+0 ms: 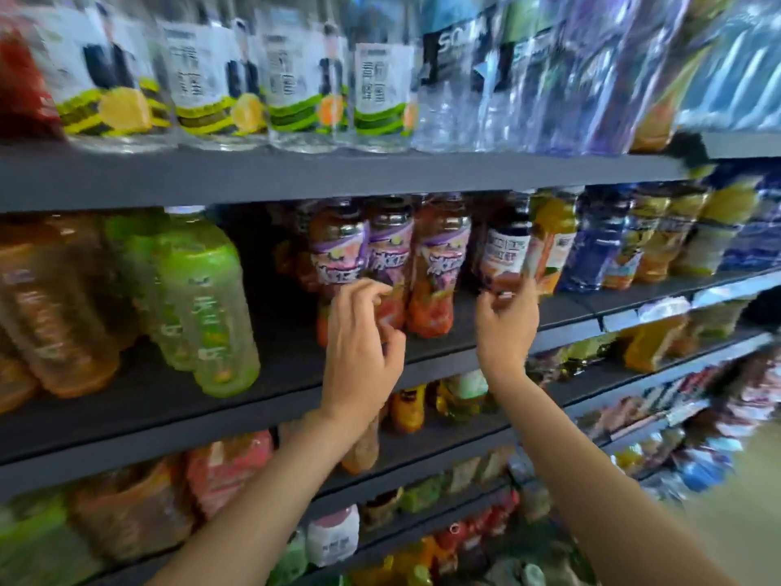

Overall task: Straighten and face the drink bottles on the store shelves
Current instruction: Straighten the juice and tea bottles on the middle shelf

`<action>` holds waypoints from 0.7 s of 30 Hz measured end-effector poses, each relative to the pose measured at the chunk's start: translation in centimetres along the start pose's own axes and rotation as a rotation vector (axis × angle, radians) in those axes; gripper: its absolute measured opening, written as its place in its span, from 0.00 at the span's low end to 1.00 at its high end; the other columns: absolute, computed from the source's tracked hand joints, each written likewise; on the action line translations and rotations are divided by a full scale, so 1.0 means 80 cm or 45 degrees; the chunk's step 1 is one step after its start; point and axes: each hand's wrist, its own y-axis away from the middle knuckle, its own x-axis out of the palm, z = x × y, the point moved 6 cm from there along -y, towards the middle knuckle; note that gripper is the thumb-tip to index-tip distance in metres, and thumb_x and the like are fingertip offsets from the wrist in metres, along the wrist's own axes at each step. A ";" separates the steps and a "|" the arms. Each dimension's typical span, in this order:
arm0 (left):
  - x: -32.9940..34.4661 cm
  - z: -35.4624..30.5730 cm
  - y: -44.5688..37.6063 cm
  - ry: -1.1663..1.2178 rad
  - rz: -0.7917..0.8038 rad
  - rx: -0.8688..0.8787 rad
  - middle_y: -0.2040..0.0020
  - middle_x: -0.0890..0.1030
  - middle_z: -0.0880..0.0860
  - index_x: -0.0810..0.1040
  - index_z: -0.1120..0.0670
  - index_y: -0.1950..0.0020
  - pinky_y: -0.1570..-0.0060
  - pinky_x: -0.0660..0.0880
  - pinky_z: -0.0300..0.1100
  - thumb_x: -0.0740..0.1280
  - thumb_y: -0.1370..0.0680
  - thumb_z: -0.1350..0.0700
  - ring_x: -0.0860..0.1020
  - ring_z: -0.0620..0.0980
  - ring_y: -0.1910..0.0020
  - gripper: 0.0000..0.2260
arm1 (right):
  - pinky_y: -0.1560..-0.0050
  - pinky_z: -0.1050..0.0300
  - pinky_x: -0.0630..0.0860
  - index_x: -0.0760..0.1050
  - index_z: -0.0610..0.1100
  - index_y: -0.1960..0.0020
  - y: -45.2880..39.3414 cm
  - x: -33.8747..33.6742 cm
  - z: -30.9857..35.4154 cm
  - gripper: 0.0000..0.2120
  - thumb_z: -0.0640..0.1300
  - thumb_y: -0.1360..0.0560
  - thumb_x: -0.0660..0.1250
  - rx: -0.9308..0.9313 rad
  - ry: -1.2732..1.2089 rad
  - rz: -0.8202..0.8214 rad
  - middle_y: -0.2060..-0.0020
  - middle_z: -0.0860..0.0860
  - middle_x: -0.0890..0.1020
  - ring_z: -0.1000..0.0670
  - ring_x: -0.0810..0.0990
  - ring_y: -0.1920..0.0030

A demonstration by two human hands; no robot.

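The right hand (505, 319) pinches the base of the upright dark-labelled bottle (505, 258). Left of that bottle, the left hand (359, 332), fingers curled, touches the purple-labelled bottles (389, 264).

Middle shelf (262, 365): dark grey board, the landmark here.
On it, left end: amber bottles (55, 315), then green bottles (203, 302) beside them.
On it, centre: red tea bottles (435, 264) with purple labels, upright in a row.
On it, right: orange juice bottle (553, 238), then dark blue bottles (596, 243).
Shelf above it (296, 175): clear bottles (296, 78) with white-and-green labels.
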 end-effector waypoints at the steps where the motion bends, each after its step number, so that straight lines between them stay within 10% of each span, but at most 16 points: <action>1: 0.018 -0.006 -0.005 -0.029 0.011 -0.012 0.46 0.68 0.51 0.69 0.57 0.42 0.44 0.69 0.41 0.62 0.29 0.64 0.71 0.51 0.47 0.16 | 0.45 0.49 0.73 0.66 0.37 0.36 -0.018 -0.004 -0.018 0.18 0.42 0.22 0.63 0.057 0.090 0.033 0.38 0.40 0.71 0.43 0.72 0.40; 8: 0.083 -0.009 -0.033 -0.139 0.144 -0.170 0.48 0.66 0.49 0.70 0.61 0.41 0.48 0.66 0.35 0.65 0.29 0.68 0.71 0.48 0.49 0.17 | 0.36 0.45 0.68 0.60 0.39 0.29 -0.130 0.010 -0.060 0.41 0.51 0.34 0.75 0.050 0.096 0.196 0.34 0.42 0.71 0.41 0.69 0.34; 21: 0.091 0.014 -0.028 -0.283 0.298 -0.322 0.46 0.64 0.47 0.68 0.58 0.38 0.53 0.68 0.36 0.65 0.26 0.65 0.71 0.45 0.50 0.17 | 0.35 0.44 0.61 0.56 0.36 0.30 -0.155 0.033 -0.058 0.43 0.52 0.34 0.75 0.195 0.277 0.090 0.32 0.42 0.65 0.38 0.62 0.32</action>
